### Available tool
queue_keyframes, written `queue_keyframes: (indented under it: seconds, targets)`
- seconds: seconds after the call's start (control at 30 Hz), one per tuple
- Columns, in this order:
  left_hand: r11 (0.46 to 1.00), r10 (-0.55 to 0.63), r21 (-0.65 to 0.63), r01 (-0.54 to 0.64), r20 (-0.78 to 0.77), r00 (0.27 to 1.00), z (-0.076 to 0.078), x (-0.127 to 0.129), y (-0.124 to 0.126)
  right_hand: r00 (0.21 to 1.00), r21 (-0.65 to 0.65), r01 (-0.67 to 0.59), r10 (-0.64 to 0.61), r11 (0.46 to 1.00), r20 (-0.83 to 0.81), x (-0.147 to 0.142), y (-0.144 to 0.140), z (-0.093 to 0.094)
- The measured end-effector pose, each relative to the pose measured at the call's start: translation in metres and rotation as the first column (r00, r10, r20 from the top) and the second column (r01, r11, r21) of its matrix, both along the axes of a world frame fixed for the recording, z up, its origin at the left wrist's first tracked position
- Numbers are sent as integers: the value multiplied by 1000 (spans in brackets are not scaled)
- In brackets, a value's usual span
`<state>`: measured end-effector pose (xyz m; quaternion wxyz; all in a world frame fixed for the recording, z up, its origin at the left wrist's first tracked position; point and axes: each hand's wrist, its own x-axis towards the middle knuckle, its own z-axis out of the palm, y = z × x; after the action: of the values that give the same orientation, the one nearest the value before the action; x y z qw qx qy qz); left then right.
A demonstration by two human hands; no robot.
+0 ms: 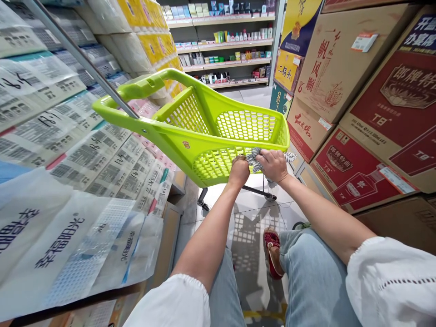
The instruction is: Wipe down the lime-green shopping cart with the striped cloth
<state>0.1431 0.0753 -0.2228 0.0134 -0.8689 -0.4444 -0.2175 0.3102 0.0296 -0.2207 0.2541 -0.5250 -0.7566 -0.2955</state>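
Single view: head camera, worn by the person, looking forward and steeply down an aisle. Lime-green shopping basket (218, 136) sits centre frame, close, at arm's reach. Below the basket: forearms, knees, floor tiles (252, 204). Left of the basket, packaged goods (68, 150) loom very near; right of it, stacked cartons (368, 113). Beyond the basket, far shelves (228, 45). No second view.

Glossy pale tiled floor (254, 200) carries a lime green wheeled shopping basket (218, 131), tilted, its black wheels (204, 204) on the tiles. Stacked red and brown cardboard cartons (361, 172) sit along the right side at floor level. Left shelf (170, 236) holds plastic-wrapped tissue packs (85, 181); far shelves (231, 45) carry small bottles and boxes.
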Motion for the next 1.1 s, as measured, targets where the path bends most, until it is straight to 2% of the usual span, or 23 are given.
queue_keyframes:
  seconds: [0.1, 0.23, 0.33, 0.43, 0.57, 0.67, 0.77, 0.83, 0.93, 1.1]
  targets:
    - [1000, -15, 28, 14, 28, 999, 2, -3, -1, 998, -77, -37, 41, 996, 46, 0, -2, -21]
    - [999, 4, 50, -5, 18, 1000, 1, -5, -1, 971, -189, -159, 188, 969, 145, 4, -7, -49]
    - [999, 3, 48, -3, 5, 1000, 0, -5, -1, 964, -246, -188, 227, 951, 140, 5, -9, -56]
    - [999, 2, 51, -2, 13, 1000, 0, -5, -1, 968, -232, -163, 201, 959, 151, 6, -8, -45]
    - [998, -4, 65, 3, 21, 1000, 2, -4, -2, 983, -75, -88, 98, 993, 152, 7, -9, -10]
    - [998, -3, 61, 2, 3, 1000, 3, -4, -2, 997, 27, -25, 23, 999, 74, 10, -11, 17]
    - [999, -13, 46, 13, 0, 1000, 3, -4, -2, 1000, 99, 13, -13, 995, 5, 12, -12, 29]
    - [999, -7, 40, 7, 8, 1000, 3, -4, -1, 1000, 117, 7, -7, 993, 5, 13, -11, 24]
    - [999, 4, 41, -5, 16, 1000, 3, -4, -1, 999, 94, -10, 5, 996, 49, 13, -9, 4]
    - [1000, -4, 26, 3, 45, 999, 2, -4, 0, 984, -77, -58, 70, 995, 161, 12, -11, -34]
